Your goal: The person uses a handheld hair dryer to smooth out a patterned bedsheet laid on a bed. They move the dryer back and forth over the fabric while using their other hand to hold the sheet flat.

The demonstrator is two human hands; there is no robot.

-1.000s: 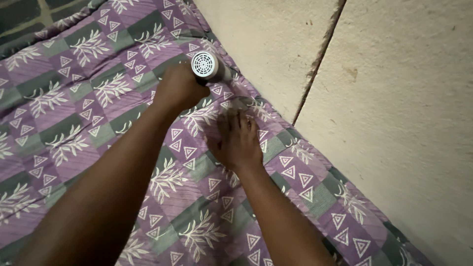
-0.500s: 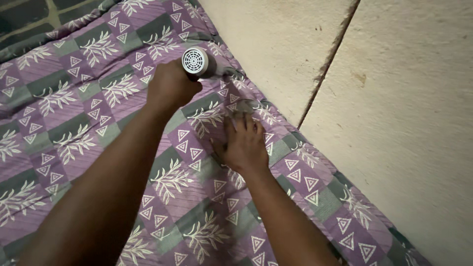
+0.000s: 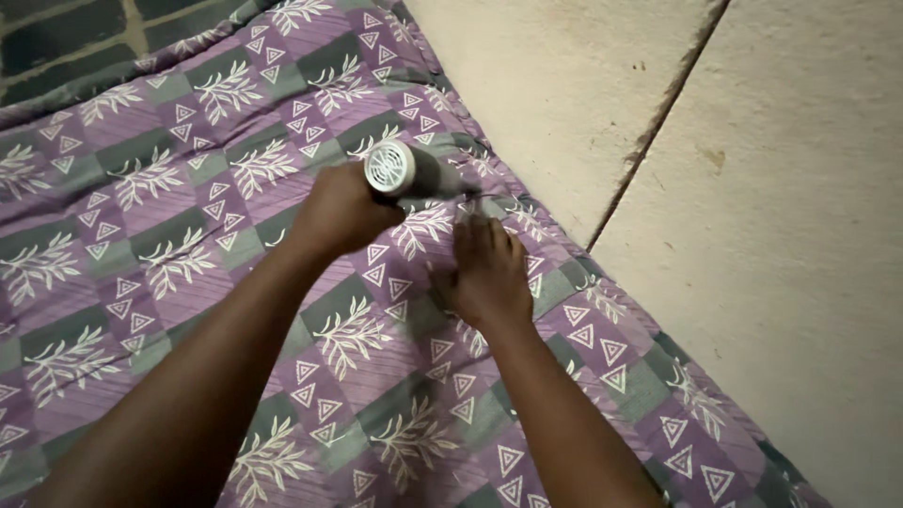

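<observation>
A purple and green patterned cloth (image 3: pixel 188 226) with white leaf and triangle prints lies spread over the floor. My left hand (image 3: pixel 343 212) grips a small grey hand-held device (image 3: pixel 409 172) with a round white grille at its back end, its front end pointing at the cloth close to the edge. My right hand (image 3: pixel 489 273) lies flat on the cloth just right of the device, fingers spread and pressing the fabric down near the edge.
A pale concrete floor (image 3: pixel 771 188) with a dark crack running diagonally borders the cloth on the right. A dark tiled or grid-patterned surface (image 3: pixel 66 38) shows at the top left beyond the cloth.
My left hand and the device have stayed close to the cloth's edge while my right hand has shifted slightly along the fabric. The camera view has moved a little.
</observation>
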